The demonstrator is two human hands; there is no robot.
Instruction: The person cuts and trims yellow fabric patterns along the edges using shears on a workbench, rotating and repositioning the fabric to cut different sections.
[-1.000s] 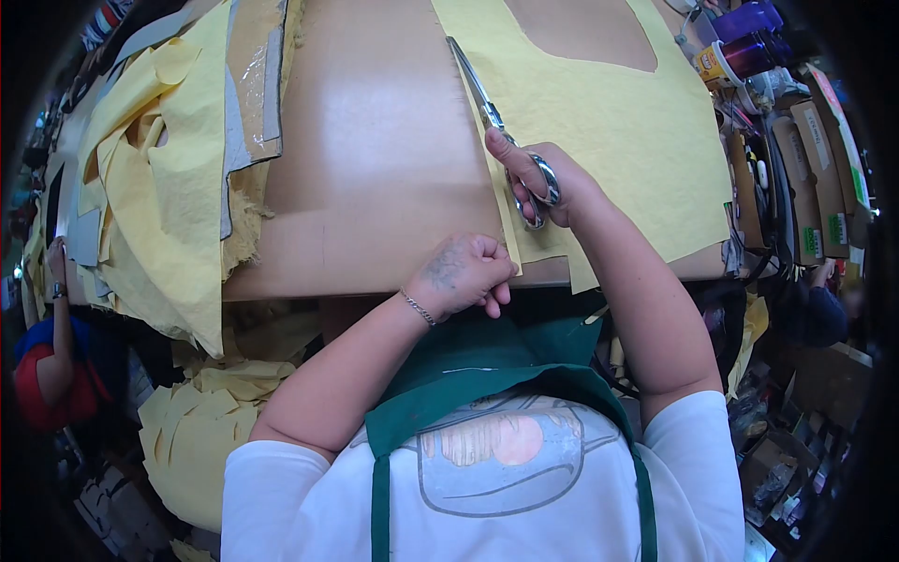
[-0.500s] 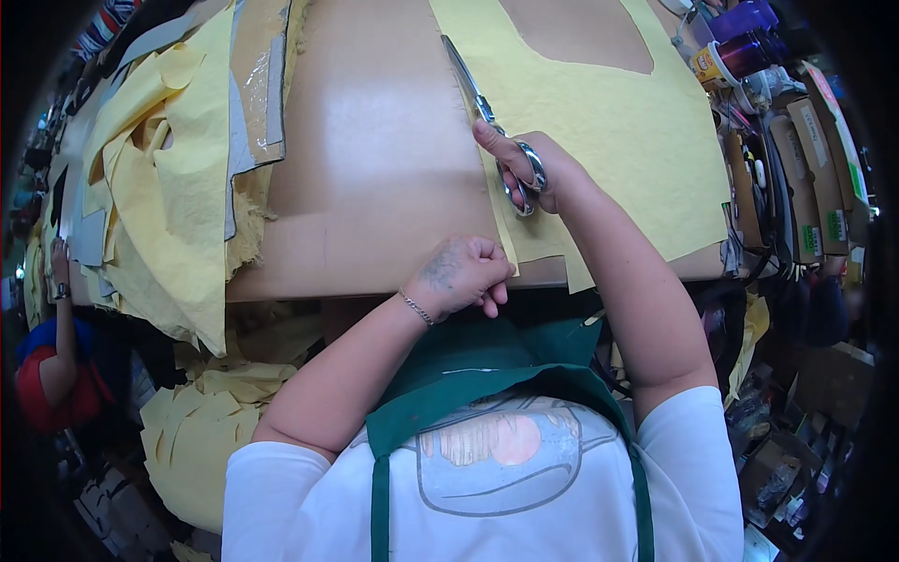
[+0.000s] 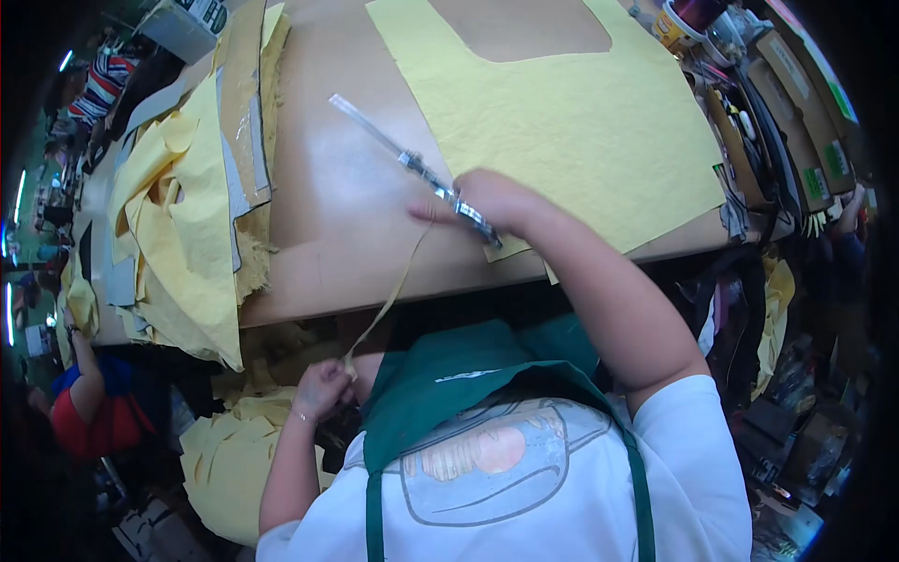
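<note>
My right hand (image 3: 492, 199) is wrapped round the handles of metal scissors (image 3: 412, 161), whose blades point up and left over the bare tabletop. Down by the apron's left side, my left hand (image 3: 323, 388) is closed on one end of a narrow yellow strip (image 3: 398, 292). The strip rises from there across the table edge to just below my right hand; whether its upper end touches the hand or the scissors, I cannot tell. A large yellow sheet (image 3: 552, 117) with a curved cut-out lies flat beneath and beyond my right hand.
Crumpled yellow material (image 3: 178, 225) and a cardboard piece (image 3: 245, 103) lie on the table's left. Boxes (image 3: 796, 122) and tubs (image 3: 676, 28) line the right edge. More yellow pieces (image 3: 225, 459) are below the table at left. Another person's arm (image 3: 87, 379) is at far left.
My left hand has pulled down and left off the table, drawing the strip away from the sheet's edge. My right hand and the scissors have moved down and left. The view has shifted slightly.
</note>
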